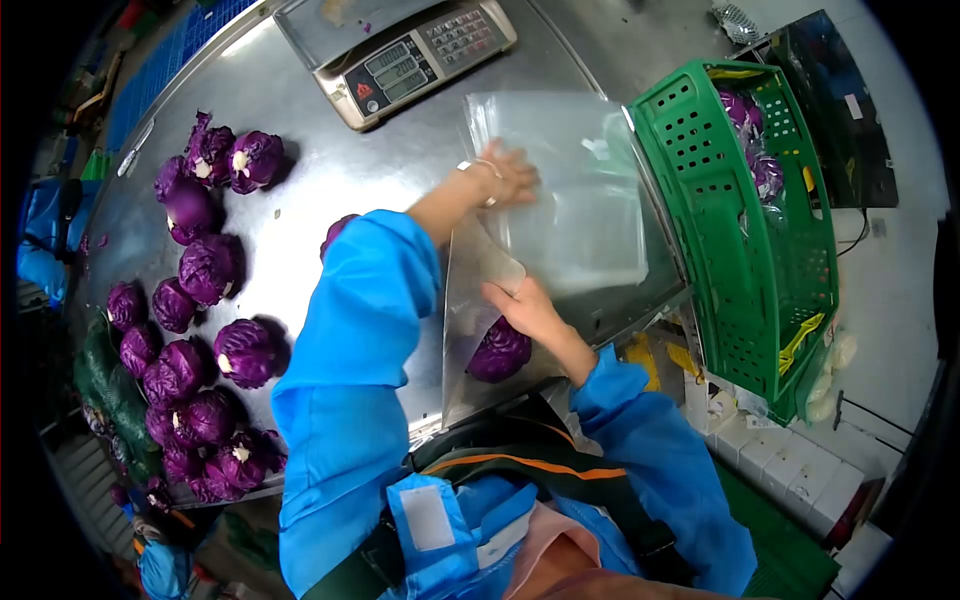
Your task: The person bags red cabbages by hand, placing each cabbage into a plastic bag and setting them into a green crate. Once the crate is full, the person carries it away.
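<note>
My left hand point(510, 176) reaches across to a pile of clear plastic bags point(585, 225) on the metal table. Its fingers are spread and a little blurred, and a pale band circles the wrist. Closer to my body, my right hand point(527, 310) pinches the edge of a clear plastic bag point(462, 290) between thumb and fingers. A purple cabbage point(500, 352) lies just below that hand, seemingly inside the bag; the clear film makes this hard to tell. Part of another cabbage point(336, 236) shows from behind my left sleeve.
Several purple cabbages point(208, 268) lie along the table's left side, beside a dark green net sack point(118, 400). A digital scale point(400, 70) stands at the back. To the right, a green crate point(700, 230) holds wrapped cabbages. The metal table point(300, 320) ends at my waist.
</note>
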A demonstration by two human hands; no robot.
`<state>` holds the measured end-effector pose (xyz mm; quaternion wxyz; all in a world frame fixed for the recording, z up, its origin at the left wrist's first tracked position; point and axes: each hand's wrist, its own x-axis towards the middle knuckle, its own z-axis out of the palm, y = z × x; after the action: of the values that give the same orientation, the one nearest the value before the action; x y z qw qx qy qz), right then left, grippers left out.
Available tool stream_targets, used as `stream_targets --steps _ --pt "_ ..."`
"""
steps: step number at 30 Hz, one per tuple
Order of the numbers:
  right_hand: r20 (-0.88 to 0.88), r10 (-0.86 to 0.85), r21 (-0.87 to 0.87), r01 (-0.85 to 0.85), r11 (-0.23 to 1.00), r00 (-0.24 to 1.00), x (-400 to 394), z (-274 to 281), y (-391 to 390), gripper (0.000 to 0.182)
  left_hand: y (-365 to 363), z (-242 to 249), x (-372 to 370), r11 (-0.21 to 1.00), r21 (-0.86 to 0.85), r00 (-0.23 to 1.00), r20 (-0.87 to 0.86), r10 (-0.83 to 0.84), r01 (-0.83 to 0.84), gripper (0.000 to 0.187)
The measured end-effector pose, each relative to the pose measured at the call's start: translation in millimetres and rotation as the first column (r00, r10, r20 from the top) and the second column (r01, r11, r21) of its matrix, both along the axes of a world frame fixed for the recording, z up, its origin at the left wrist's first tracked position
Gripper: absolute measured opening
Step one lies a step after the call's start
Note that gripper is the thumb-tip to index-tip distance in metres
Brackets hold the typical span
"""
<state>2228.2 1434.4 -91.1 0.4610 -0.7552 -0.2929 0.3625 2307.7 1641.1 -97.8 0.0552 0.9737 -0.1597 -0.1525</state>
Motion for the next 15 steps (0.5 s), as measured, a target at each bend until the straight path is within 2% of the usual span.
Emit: stream_targets --steps 2,4,5,6,7,8,11,13,15 --pt "0.036 -0.075 0.072 0.072 0.995 0.997 -13 28 -8 0.033 35 -12 -23 0.986 0.164 0.964 0.265 -0.013 -0.032 0.044" --pt "0.031 -0.113 0.169 0.106 0.98 0.993 -20 48 -14 0.036 43 1 -44 0.988 0.12 0.98 0.181 0.077 -0.1 0.042" --pt "0.091 -0.116 0.192 0.097 0.977 0.989 -22 51 -17 0.036 43 7 -54 0.986 0.099 0.983 0.138 0.118 -0.132 0.042" --pt "0.151 -0.123 0.214 0.089 0.973 0.981 -24 54 -19 0.035 41 -8 -64 0.963 -0.254 0.986 0.116 0.123 -0.091 0.042" --pt "0.213 -0.131 0.233 0.08 0.969 0.968 -26 56 -21 0.035 35 -27 -74 0.815 -0.578 0.988 0.092 0.121 -0.046 0.043" --pt "0.125 -0.161 0.171 0.139 0.975 0.979 -27 59 -23 0.035 24 -29 -83 0.873 -0.487 0.983 0.158 0.097 -0.008 0.046" --pt "0.108 -0.189 0.204 0.164 0.965 0.976 -24 49 -29 0.033 42 -22 -101 0.984 -0.171 0.95 0.295 0.105 -0.056 0.053" --pt "0.093 -0.166 0.189 0.146 0.971 0.982 -21 40 -35 0.034 64 5 -100 0.96 -0.227 0.972 0.133 0.195 -0.161 0.053" --pt "0.048 -0.127 0.126 0.12 0.985 0.991 -21 36 -39 0.035 88 -8 -109 0.96 -0.17 0.963 0.118 0.243 -0.222 0.044"
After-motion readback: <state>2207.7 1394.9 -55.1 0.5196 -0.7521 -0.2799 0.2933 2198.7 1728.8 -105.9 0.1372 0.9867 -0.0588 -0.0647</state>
